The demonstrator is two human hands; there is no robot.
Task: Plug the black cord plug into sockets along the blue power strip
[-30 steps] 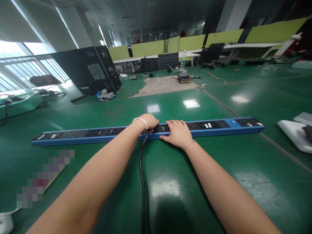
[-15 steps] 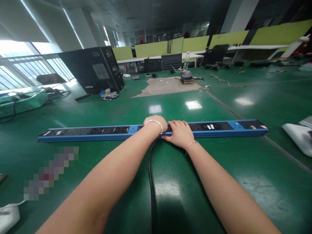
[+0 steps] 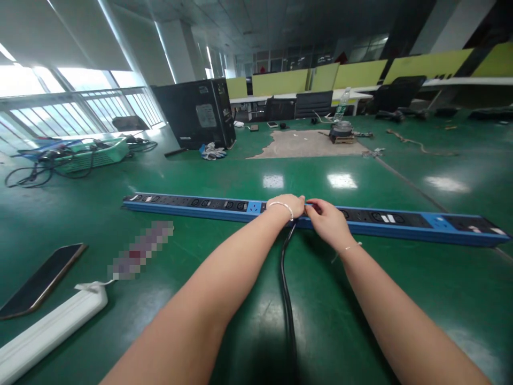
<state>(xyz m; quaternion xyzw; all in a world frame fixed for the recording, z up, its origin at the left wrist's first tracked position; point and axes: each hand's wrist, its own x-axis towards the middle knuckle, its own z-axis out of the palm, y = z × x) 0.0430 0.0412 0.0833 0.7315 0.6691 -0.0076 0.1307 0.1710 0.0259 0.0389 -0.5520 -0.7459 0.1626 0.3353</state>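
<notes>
A long blue and black power strip (image 3: 401, 224) lies across the green table. Over its middle, my left hand (image 3: 289, 206) is closed, its fingers mostly turned away from view; a black cable (image 3: 285, 278) runs from beneath it toward me. Right beside it is my right hand (image 3: 326, 218), thumb and fingers brought together above the strip. Whatever sits between those fingertips is too small to make out. The two hands nearly touch.
At the left are a white power strip (image 3: 52, 326), a phone-like dark slab (image 3: 42, 278) and a green basket (image 3: 94, 155) with cables. Behind stand a black computer case (image 3: 192, 115), gloves (image 3: 212, 152) and a bottle (image 3: 342, 104).
The view has swung left, so things appear farther right. My right hand has gone from lying spread on the strip to a pinch beside my left hand.
</notes>
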